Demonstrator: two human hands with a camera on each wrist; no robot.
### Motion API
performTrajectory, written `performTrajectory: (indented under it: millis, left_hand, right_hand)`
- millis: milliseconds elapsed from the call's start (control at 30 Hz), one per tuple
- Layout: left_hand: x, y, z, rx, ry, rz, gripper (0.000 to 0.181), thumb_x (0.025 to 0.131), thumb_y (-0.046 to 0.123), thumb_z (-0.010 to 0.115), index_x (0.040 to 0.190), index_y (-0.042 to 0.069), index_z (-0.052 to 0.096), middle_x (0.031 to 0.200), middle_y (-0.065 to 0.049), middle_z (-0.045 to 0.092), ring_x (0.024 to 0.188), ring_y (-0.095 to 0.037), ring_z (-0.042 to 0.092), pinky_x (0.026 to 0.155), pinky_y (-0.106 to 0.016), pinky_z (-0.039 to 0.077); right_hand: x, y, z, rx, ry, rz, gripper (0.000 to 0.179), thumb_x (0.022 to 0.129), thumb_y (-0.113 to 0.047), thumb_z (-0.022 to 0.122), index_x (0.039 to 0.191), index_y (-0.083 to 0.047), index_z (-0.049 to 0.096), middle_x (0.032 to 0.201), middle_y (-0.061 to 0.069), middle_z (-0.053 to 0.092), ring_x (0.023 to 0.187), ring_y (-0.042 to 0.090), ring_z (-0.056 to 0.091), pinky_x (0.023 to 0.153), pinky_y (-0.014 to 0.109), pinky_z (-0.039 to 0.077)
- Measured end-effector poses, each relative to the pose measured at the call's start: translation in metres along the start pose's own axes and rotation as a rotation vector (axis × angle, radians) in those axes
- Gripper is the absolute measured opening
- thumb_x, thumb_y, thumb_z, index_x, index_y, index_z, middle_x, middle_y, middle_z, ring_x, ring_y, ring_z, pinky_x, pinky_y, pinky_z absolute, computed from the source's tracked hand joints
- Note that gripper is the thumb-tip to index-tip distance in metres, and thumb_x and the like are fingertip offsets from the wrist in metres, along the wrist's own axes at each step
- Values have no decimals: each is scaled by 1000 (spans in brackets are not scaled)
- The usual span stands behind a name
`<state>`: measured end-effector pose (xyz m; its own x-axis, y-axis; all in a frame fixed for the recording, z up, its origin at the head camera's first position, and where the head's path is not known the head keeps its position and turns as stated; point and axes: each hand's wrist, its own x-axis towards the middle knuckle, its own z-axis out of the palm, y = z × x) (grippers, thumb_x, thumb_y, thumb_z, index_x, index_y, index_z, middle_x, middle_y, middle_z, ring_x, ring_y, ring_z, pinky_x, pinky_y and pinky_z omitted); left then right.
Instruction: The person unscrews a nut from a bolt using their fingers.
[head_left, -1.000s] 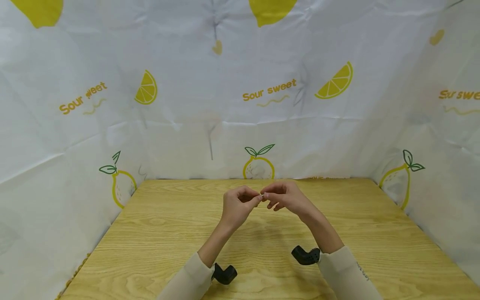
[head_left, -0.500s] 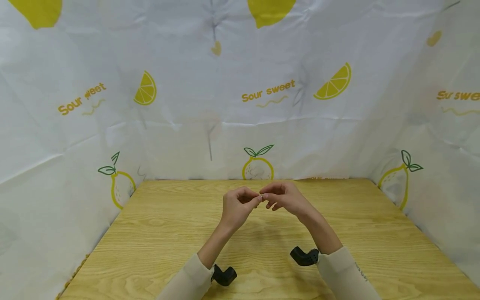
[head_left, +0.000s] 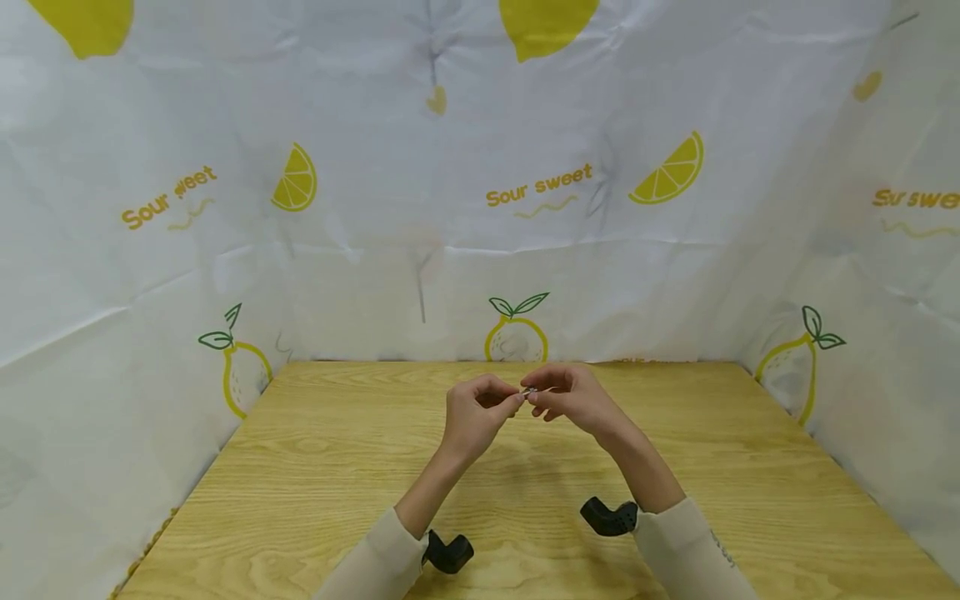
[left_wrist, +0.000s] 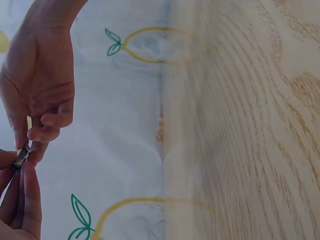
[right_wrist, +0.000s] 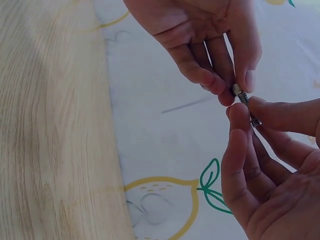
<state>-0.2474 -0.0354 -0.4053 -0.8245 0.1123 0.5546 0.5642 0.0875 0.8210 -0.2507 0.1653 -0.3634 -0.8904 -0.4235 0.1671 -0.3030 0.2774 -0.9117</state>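
Between the fingertips of both hands is a small silver metal screw [right_wrist: 243, 96], with a smooth cylindrical end and dark ridged threads along its body. My left hand [head_left: 474, 412] pinches the smooth end between thumb and fingers. On the threaded part, my right hand [head_left: 576, 402] holds it between thumb and forefinger, the other fingers loosely curled. Its far tip shows past the right thumb in the right wrist view. From the left wrist, the screw [left_wrist: 20, 159] is partly hidden by fingertips. Both hands are raised over the table's far half.
A wood-grain table [head_left: 337, 467] spreads below the hands. White cloth [head_left: 375, 208] printed with lemons stands behind it and along both sides. Black wrist-camera mounts [head_left: 448, 552] sit at the light sleeves [head_left: 378, 554].
The right thumb and forefinger have parted slightly, and more of the metal screw shows between them in the head view. The left hand has stayed almost still.
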Motion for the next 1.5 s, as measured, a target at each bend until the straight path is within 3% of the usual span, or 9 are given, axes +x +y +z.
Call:
performTrajectory:
  millis: [233,500,800,967,1100,1300,1500]
  left_hand:
    - [1,1,0,-7,11,-3,5,89,10,81,86,8,79,85,-13,77,69,-16,73,66,-23,61]
    - [1,1,-1,-12,16,-7,6,89,9,81,86,5,79,85,-15,77,70,-19,73,66,-23,61]
    - [1,1,-2,-18,15,-18,5,90,7,80,85,5,79,86,-15,77,70,-14,72,66,-23,61]
    - [1,2,-2,-28,0,-25,6,90,9,80,86,5,79,88,-15,77,72,-15,73,67,-24,62]
    - [1,3,-3,-36,-2,-32,4,90,8,80,87,5,79,88,-16,77,72,-15,73,68,-24,62]
    - [1,2,-2,-31,-5,-37,10,90,11,80,86,2,79,89,-16,77,72,-14,73,68,-23,61]
    - [1,3,-2,-18,-5,-24,9,90,11,81,87,3,79,89,-15,77,74,-18,74,70,-23,61]
  right_hand:
    - [-1,-1,-1,8,25,-24,32,102,-16,66,124,7,67,99,6,74,82,18,72,74,32,61]
    - [-1,1,-4,-8,-31,17,32,102,-15,66,125,7,67,102,19,75,80,20,72,73,34,63]
    - [1,-1,-4,-17,-12,20,39,104,-26,64,127,6,67,108,18,74,84,18,71,78,36,63]
    - [0,2,-5,-1,6,8,36,103,-20,66,126,8,66,106,16,74,85,20,73,79,41,63]
    - [0,3,-6,-4,-9,-1,35,101,-18,67,126,7,66,104,12,74,85,22,73,77,38,63]
    - [0,3,-6,-14,-37,1,33,101,-18,68,125,4,68,108,21,74,83,19,72,76,38,63]
    - [1,2,-5,-15,3,9,36,102,-21,67,126,6,67,106,10,75,86,20,72,79,34,62]
